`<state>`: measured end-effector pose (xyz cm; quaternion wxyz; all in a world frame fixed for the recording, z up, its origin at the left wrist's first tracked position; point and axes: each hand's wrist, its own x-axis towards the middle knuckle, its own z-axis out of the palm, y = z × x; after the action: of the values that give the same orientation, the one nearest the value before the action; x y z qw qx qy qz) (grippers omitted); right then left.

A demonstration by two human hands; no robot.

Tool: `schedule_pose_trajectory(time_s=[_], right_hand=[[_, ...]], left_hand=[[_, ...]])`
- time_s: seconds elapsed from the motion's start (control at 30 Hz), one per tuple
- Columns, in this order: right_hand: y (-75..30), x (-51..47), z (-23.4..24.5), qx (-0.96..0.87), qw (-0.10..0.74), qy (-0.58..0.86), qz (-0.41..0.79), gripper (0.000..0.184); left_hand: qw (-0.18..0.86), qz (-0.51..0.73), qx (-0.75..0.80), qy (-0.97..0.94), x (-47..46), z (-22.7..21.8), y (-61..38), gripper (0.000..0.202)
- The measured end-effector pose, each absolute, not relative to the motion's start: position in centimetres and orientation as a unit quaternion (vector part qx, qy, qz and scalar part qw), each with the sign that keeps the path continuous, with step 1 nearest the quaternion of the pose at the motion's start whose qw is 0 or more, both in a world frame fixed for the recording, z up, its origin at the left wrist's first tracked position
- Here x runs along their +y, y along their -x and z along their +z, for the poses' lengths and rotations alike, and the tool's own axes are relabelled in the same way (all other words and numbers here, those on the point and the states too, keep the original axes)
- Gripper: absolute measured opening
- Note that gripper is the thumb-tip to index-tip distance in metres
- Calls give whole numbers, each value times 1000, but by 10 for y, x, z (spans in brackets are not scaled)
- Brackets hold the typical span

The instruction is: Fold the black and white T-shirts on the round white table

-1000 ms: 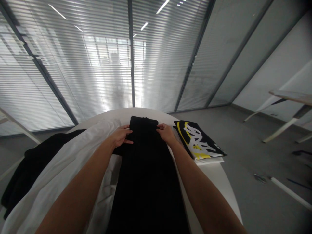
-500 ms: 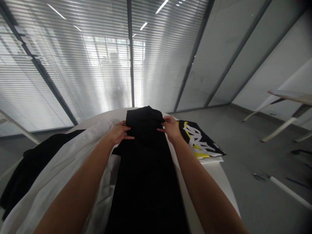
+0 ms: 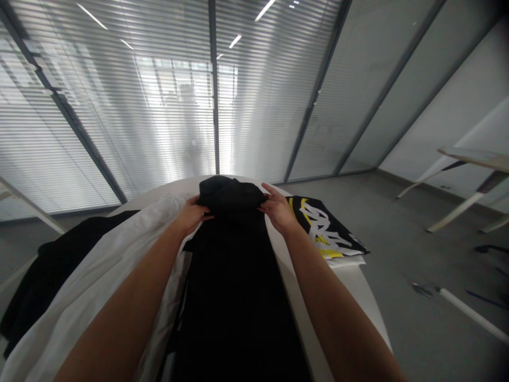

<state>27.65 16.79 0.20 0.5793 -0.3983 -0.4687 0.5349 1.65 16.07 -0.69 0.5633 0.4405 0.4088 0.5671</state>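
A long black garment (image 3: 238,286) lies lengthwise over the white table (image 3: 369,297), its near end running out of the bottom of the view. Its far end is bunched up into a raised fold. My left hand (image 3: 193,216) pinches the left side of that fold, and my right hand (image 3: 278,209) pinches the right side, index finger pointing up and away. Whether it is a shirt or trousers I cannot tell. Close to my right hand lies a folded black cloth item (image 3: 326,228) with white and yellow lettering.
White fabric (image 3: 99,276) spreads over the table's left side, with black cloth (image 3: 55,265) hanging beyond it. Glass panels with blinds (image 3: 159,132) stand behind the table. Another table (image 3: 477,159) is at the right, and a white bar (image 3: 473,313) shows lower right.
The garment's far end, flat before, is now gathered and folded over toward me. My left hand has shifted slightly left, and its fingers have closed on the cloth.
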Motion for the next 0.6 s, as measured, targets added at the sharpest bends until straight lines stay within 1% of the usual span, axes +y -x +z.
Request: schedule_pose_trajectory(time_s=[0.1, 0.2, 0.27, 0.37, 0.47, 0.53, 0.6], right_hand=[[-276, 165, 3, -486, 558, 380, 554, 69], [-276, 164, 1, -487, 534, 383, 575, 66], [-277, 166, -3, -470, 517, 401, 592, 67], [-278, 168, -9, -454, 460, 450, 616, 69], [-278, 168, -13, -474, 412, 479, 613, 64], [-278, 167, -13, -495, 413, 465, 606, 58], [-278, 167, -13, -505, 442, 431, 603, 55]], left_hand=[[569, 570, 398, -440, 161, -9, -17, 37], [572, 568, 385, -450, 162, -10, -17, 27], [576, 565, 367, -462, 163, -11, -16, 22], [580, 560, 353, -475, 164, -12, -16, 15], [577, 560, 358, -475, 163, -12, -16, 13], [578, 561, 359, -471, 163, -11, -16, 14], [582, 566, 355, -464, 162, -10, -15, 15]])
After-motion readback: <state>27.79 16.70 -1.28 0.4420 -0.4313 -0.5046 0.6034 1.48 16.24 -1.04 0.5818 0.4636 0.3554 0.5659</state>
